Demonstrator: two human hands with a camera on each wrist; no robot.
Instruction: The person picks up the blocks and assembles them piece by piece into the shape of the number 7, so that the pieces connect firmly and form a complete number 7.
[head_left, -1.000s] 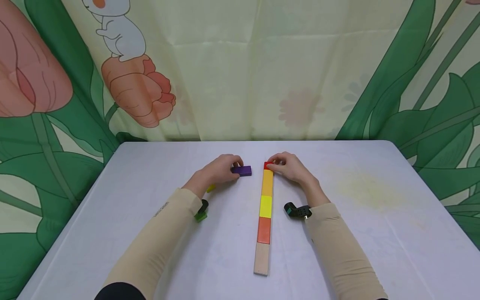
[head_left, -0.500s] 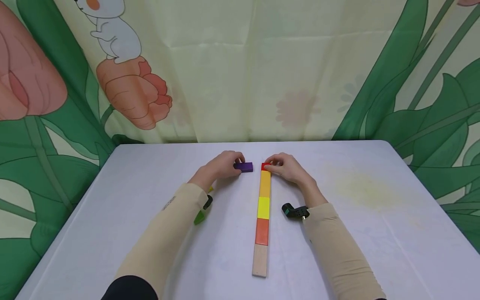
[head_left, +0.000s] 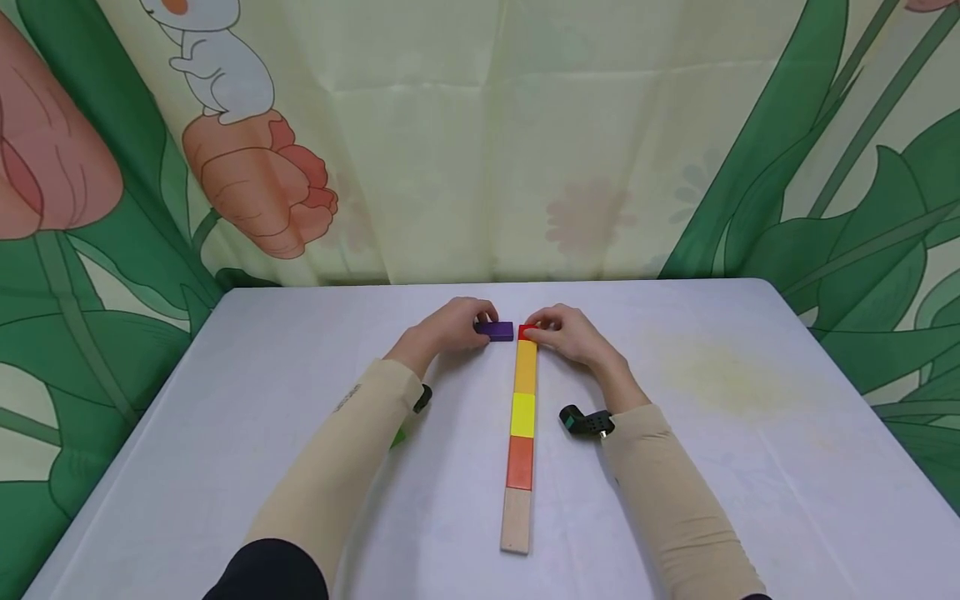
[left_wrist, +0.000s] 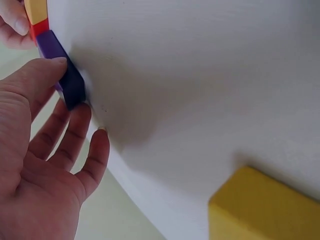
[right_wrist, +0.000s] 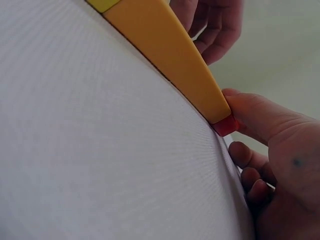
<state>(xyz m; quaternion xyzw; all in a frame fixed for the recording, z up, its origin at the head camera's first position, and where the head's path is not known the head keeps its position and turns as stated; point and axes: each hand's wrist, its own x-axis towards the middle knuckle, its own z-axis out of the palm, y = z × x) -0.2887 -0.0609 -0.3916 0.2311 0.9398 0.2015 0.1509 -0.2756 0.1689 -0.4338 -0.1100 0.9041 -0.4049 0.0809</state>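
Note:
My left hand (head_left: 450, 325) pinches a purple block (head_left: 498, 332) between thumb and fingers. In the left wrist view the purple block (left_wrist: 57, 60) points its far end at the red block (left_wrist: 39, 27), right at its side. The red block (head_left: 522, 335) forms the far end of a straight row on the table. Thumb and fingers of my right hand (head_left: 573, 337) grip it. Behind it toward me lie an amber block (head_left: 526, 367), a bright yellow block (head_left: 522, 414), an orange-red block (head_left: 520, 462) and a plain wooden block (head_left: 515, 521).
A green block (head_left: 398, 437) shows partly from behind the left sleeve. Near the left wrist a yellow block (left_wrist: 260, 205) lies on the white-covered table (head_left: 750, 500). A patterned curtain (head_left: 450, 167) hangs behind the table's far edge.
My left hand has moved right and slightly away from me, bringing the purple block up close to the red one. My right hand has stayed at the red block.

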